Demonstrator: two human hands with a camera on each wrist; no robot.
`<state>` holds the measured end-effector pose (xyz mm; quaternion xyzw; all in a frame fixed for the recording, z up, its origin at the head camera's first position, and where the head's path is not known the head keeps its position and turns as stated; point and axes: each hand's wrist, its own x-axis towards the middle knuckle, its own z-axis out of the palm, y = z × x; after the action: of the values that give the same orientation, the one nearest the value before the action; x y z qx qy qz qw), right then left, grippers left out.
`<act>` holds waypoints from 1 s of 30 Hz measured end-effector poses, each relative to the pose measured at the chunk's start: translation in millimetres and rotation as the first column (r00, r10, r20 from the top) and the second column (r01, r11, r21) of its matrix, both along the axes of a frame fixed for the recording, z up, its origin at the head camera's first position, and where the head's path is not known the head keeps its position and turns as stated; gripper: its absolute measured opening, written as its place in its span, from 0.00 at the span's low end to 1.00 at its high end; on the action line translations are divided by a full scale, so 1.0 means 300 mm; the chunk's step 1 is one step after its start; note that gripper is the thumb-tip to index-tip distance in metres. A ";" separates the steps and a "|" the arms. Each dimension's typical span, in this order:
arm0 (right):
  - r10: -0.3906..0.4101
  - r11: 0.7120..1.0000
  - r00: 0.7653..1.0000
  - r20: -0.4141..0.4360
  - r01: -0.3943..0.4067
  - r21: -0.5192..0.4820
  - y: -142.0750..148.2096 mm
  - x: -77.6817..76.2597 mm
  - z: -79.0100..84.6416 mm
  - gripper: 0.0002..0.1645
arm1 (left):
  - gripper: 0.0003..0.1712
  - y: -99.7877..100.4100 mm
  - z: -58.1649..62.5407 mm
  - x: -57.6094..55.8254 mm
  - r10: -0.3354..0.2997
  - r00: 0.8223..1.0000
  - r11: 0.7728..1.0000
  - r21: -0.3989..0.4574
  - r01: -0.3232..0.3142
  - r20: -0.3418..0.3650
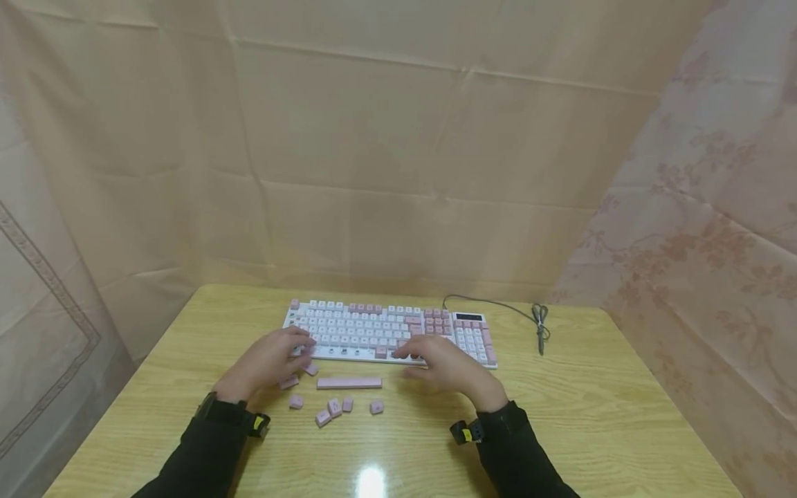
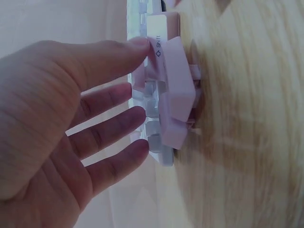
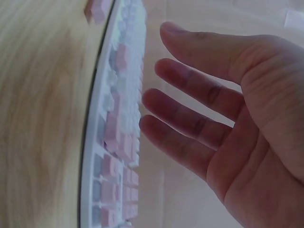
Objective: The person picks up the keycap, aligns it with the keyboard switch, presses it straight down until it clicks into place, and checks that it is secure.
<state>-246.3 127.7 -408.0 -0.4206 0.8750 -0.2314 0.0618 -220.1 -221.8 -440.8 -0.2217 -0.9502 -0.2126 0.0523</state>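
Note:
A white and pink keyboard (image 1: 358, 332) lies across the back of the table, with bare switches along part of its front row. My left hand (image 1: 270, 356) is at its front left corner, fingers spread and gently bent. In the left wrist view, the thumb tip overlaps the edge of a pink Shift keycap (image 2: 157, 45), near another pink keycap (image 2: 180, 80). My right hand (image 1: 445, 363) hovers over the keyboard's front edge, right of centre; its fingers are loose and hold nothing in the right wrist view. A long pink spacebar keycap (image 1: 349, 382) lies in front of the keyboard.
Several small pink keycaps, among them one keycap (image 1: 376, 407) and another keycap (image 1: 322, 418), are scattered nearer the front. A bundled grey cable (image 1: 540, 325) lies right of the keyboard. Behind the wooden table (image 1: 591, 401) hangs a beige curtain (image 1: 398, 173).

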 end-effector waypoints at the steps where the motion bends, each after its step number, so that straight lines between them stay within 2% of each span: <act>1: 0.007 1.000 1.000 0.007 -0.007 0.011 -0.006 0.003 -0.003 0.17 | 0.15 0.000 -0.001 0.000 0.004 1.000 1.000 -0.001 -0.004 0.008; 14: 0.057 0.997 0.997 0.059 -0.061 0.055 -0.063 0.038 -0.026 0.15 | 0.16 0.008 -0.011 -0.005 0.030 1.000 0.999 -0.032 -0.030 -0.002; 24: 0.177 0.982 0.978 0.112 -0.184 0.047 -0.098 0.051 -0.059 0.14 | 0.21 0.000 -0.015 -0.002 0.052 0.998 0.998 -0.024 -0.052 0.023; 30: 0.199 0.975 0.974 0.108 -0.208 0.080 -0.112 0.061 -0.070 0.17 | 0.24 -0.001 -0.012 -0.002 0.055 0.998 0.998 -0.023 -0.055 0.029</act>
<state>-228.1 94.2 -429.0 -0.4928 0.8328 -0.2046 0.1474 -220.8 -222.2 -444.3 -0.1928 -0.9589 -0.2038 0.0416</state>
